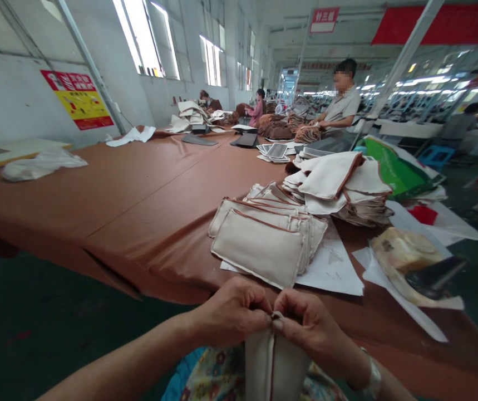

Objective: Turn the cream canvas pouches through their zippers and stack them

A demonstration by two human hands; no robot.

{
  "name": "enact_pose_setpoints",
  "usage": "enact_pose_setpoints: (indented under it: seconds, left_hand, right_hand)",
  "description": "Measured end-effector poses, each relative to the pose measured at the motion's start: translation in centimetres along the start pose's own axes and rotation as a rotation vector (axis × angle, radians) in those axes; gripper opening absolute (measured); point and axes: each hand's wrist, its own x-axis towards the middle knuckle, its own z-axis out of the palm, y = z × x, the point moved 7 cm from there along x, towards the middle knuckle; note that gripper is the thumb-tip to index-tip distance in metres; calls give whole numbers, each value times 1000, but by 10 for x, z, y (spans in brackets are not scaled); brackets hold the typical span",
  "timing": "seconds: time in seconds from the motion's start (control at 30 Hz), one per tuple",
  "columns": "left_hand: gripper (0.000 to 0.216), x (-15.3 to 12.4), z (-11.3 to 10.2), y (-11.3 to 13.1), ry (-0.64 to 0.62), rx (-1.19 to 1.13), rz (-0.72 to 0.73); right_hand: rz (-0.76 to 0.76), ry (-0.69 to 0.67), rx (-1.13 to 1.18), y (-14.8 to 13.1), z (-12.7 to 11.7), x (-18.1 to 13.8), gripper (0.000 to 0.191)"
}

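Both my hands pinch the top end of a cream sewn fabric piece (286, 367) that hangs down over my lap, its seam running down the middle. My left hand (239, 309) grips one side of that end, and my right hand (305, 320) grips the other, with the fingertips almost meeting. What exactly lies between the fingertips is too small to make out. Just beyond my hands, a stack of similar cream fabric pieces (257, 245) with brown edging rests on the table.
A brown-covered table (138, 189) spreads ahead and left. White paper sheets (339, 267) lie under the stack. Farther right are a second pile of cream pieces (326, 178), a green bag (397, 167) and a plastic-wrapped bundle (405, 250). A co-worker (341, 100) stands at the far side.
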Motion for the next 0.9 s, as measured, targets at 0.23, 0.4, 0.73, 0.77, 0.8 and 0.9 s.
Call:
enact_pose_setpoints:
  seconds: [0.23, 0.4, 0.73, 0.77, 0.8, 0.9]
  left_hand:
    - [15, 28, 7, 2, 52, 95, 57]
    - [13, 32, 7, -11, -64, -31, -77]
    - [51, 21, 14, -24, -197, -319, -260]
    - [50, 19, 14, -25, -212, -292, -266]
    - [49, 18, 14, -24, -217, -268, -260]
    - [44, 14, 14, -20, -232, -239, -237]
  right_hand:
    - [-38, 217, -84, 13, -27, -4, 10]
    - [-367, 213, -159, -6, -26, -11, 11]
    - [-700, 90, -743, -18, -10, -28, 33]
    - [-719, 76, -794, -17, -8, -29, 35]
    - [-735, 60, -836, -16, -6, -31, 37]
    - [-771, 12, -856, -20, 0, -36, 36]
